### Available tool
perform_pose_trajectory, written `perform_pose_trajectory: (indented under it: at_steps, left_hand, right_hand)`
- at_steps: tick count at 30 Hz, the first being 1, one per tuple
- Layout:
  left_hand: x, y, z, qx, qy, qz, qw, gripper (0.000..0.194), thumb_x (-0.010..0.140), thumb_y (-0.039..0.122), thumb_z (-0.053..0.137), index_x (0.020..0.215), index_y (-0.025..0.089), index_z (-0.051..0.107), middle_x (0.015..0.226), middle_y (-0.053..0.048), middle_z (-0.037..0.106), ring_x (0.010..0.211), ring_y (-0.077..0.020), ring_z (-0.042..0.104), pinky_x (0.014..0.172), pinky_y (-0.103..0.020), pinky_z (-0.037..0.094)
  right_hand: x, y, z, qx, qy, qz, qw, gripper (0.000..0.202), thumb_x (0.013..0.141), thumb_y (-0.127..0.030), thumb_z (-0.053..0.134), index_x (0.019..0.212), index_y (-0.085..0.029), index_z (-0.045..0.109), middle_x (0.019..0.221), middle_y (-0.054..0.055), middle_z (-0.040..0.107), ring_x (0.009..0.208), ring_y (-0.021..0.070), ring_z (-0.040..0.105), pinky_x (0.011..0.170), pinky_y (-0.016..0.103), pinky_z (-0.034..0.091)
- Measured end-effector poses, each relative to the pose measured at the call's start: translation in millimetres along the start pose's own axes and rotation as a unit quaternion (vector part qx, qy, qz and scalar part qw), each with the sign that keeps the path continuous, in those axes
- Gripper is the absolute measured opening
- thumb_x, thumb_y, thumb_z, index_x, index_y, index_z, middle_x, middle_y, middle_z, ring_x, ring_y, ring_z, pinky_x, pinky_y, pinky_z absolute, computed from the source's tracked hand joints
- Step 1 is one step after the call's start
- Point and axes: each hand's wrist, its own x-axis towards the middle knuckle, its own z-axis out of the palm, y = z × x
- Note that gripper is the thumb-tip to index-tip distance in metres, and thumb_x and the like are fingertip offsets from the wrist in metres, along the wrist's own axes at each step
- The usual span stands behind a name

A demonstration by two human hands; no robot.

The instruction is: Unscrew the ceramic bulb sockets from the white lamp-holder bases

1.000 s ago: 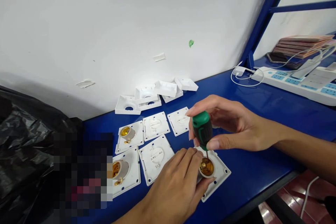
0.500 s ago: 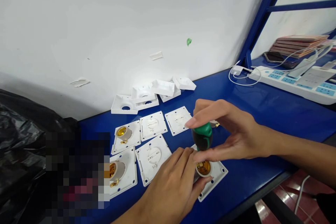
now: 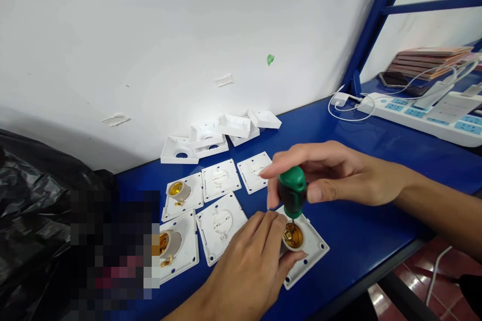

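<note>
A green and black screwdriver (image 3: 292, 193) stands nearly upright, its shaft reaching into the brass-lined lamp socket (image 3: 294, 241). My right hand (image 3: 331, 173) has thumb and fingers closed round its handle. With thumb and fingers on either side of that socket, my left hand (image 3: 252, 256) grips it on a white square base plate (image 3: 314, 261). Two more base plates with brass-lined sockets, a rear one (image 3: 178, 191) and a front one (image 3: 171, 246), lie to the left. Between them and my hands are bare white plates (image 3: 221, 179), several in all.
White box-shaped covers (image 3: 179, 150) are heaped against the wall. A black plastic bag (image 3: 41, 220) bulges at the left. On the right are a long power strip (image 3: 414, 119), white cables, a phone (image 3: 392, 79) and a stack of booklets (image 3: 429, 60) beside a blue frame.
My right hand has shifted its grip on the screwdriver, its thumb moving up from the socket to the handle. The shaft now shows inside the socket. My left hand stays in place.
</note>
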Motion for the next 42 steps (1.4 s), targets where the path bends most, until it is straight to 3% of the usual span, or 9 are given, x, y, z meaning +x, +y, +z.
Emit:
perform_pose_trajectory:
  at_steps: [2,6,9,14,19,24,28,36,42]
  left_hand:
    - [0.8,-0.2,0.0,-0.015,-0.005,-0.005,1.000,0.033,0.118,0.042,0.028,0.122,0.018,0.049,0.102,-0.010,0.073,0.089,-0.0286,0.075,0.076,-0.046,0.068]
    - [-0.2,-1.4,1.7,-0.019,0.012,-0.009,1.000,0.033,0.118,0.043,0.028,0.126,0.017,0.048,0.108,-0.011,0.074,0.094,-0.0274,0.077,0.080,-0.043,0.068]
    - [-3.0,-1.1,0.0,-0.008,0.030,-0.015,0.999,0.036,0.118,0.043,0.029,0.134,0.016,0.046,0.119,-0.015,0.073,0.107,-0.0282,0.076,0.089,-0.042,0.067]
    - [2.4,-2.7,-15.5,-0.053,0.016,-0.063,0.996,0.033,0.117,0.045,0.036,0.137,0.020,0.045,0.124,-0.012,0.069,0.110,-0.0248,0.074,0.090,-0.036,0.065]
    - [40.3,-22.2,-22.9,-0.016,-0.023,-0.051,0.998,0.010,0.110,0.020,0.051,0.120,0.023,0.049,0.113,-0.005,0.063,0.092,-0.0215,0.069,0.078,-0.036,0.062]
    - [92.8,-42.6,-19.5,0.200,-0.108,0.029,0.973,0.037,0.089,-0.008,0.048,0.116,0.016,0.051,0.116,-0.011,0.061,0.096,-0.0280,0.066,0.082,-0.043,0.058]
    - [120.6,-47.2,-15.3,0.217,-0.135,0.042,0.966,0.060,0.070,-0.018,0.045,0.120,0.014,0.052,0.122,-0.014,0.060,0.104,-0.0316,0.064,0.090,-0.048,0.054]
    - [139.7,-67.0,-9.5,0.082,-0.146,0.031,0.985,0.041,0.098,0.011,0.065,0.134,0.025,0.051,0.128,-0.007,0.062,0.109,-0.0253,0.066,0.098,-0.042,0.053]
    - [116.4,-74.4,-36.8,0.009,-0.113,-0.037,0.993,0.028,0.107,0.036,0.062,0.133,0.029,0.055,0.135,-0.005,0.062,0.117,-0.0241,0.066,0.098,-0.037,0.056]
  right_hand:
    - [-0.6,-2.5,0.5,0.027,-0.022,0.022,0.999,0.048,0.101,-0.007,0.067,0.146,-0.019,0.061,0.128,0.012,0.072,0.118,0.0180,0.070,0.098,0.032,0.060]
    - [-0.1,-0.9,7.3,-0.002,0.056,-0.043,0.997,0.031,0.092,-0.010,0.080,0.121,-0.017,0.073,0.111,0.006,0.072,0.102,0.0142,0.068,0.089,0.027,0.060]
    - [-0.3,2.7,7.2,-0.031,0.110,-0.069,0.991,0.031,0.099,-0.015,0.072,0.130,-0.022,0.070,0.109,0.005,0.073,0.101,0.0145,0.070,0.084,0.026,0.062]
    - [0.8,0.1,-9.5,-0.052,0.303,-0.086,0.948,0.025,0.103,-0.028,0.069,0.128,-0.028,0.068,0.102,0.001,0.072,0.090,0.0147,0.071,0.080,0.026,0.062]
    - [4.5,3.3,-34.4,-0.155,0.416,-0.100,0.890,0.022,0.104,-0.036,0.067,0.125,-0.030,0.065,0.103,0.001,0.068,0.094,0.0166,0.070,0.088,0.029,0.061]
    - [5.9,10.7,-54.7,-0.199,0.480,-0.144,0.842,0.021,0.101,-0.035,0.070,0.121,-0.029,0.066,0.100,0.001,0.065,0.095,0.0179,0.068,0.091,0.034,0.061]
    - [4.3,-0.5,-61.0,-0.248,0.523,-0.188,0.793,0.019,0.099,-0.032,0.073,0.117,-0.030,0.068,0.098,0.002,0.063,0.093,0.0204,0.066,0.088,0.036,0.059]
    - [0.4,-20.3,-61.8,-0.318,0.549,-0.225,0.740,0.016,0.101,-0.036,0.072,0.116,-0.035,0.069,0.103,0.005,0.066,0.097,0.0256,0.065,0.074,0.037,0.058]
    - [2.0,-16.8,-67.7,-0.326,0.538,-0.236,0.741,0.016,0.101,-0.035,0.071,0.117,-0.036,0.069,0.099,0.004,0.062,0.094,0.0245,0.064,0.077,0.039,0.058]
